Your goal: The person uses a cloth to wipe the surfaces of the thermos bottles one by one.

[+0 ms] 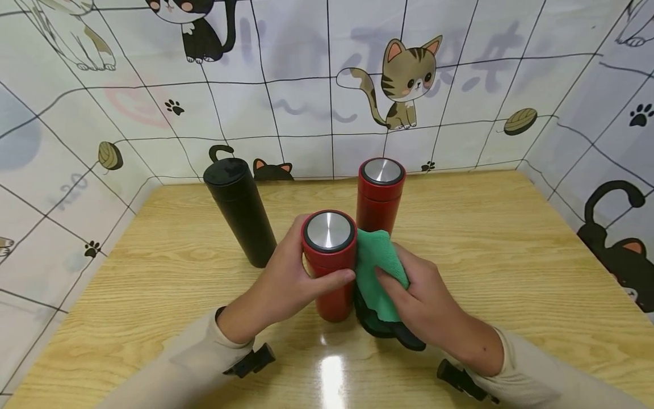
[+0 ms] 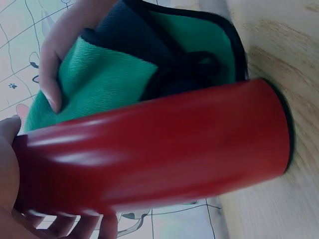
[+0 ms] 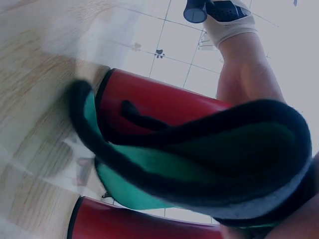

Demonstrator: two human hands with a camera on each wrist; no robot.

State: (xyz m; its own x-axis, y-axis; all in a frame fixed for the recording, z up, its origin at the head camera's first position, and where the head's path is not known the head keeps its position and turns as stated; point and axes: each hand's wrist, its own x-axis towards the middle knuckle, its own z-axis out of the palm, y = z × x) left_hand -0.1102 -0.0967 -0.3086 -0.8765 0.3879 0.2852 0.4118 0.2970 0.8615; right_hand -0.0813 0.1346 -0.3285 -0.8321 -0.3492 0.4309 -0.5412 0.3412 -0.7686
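Note:
A red thermos (image 1: 334, 301) with a silver-topped lid (image 1: 329, 230) stands at the table's middle. My left hand (image 1: 286, 278) grips it near the top, thumb across the front and fingers around the far side. In my right hand (image 1: 426, 292) is a green cloth (image 1: 375, 272) with black edging, folded and held against the thermos's right side. The left wrist view shows the cloth (image 2: 104, 74) lying along the red body (image 2: 164, 149). From the right wrist, the cloth's loose black-edged folds (image 3: 199, 149) hang in front of the thermos (image 3: 159, 97).
Behind the cloth stands a second red thermos (image 1: 380, 199). A black thermos (image 1: 240, 210) is at the back left, near my left hand. The wooden table (image 1: 511, 255) meets a cat-patterned backdrop (image 1: 296, 108) at the back and sides.

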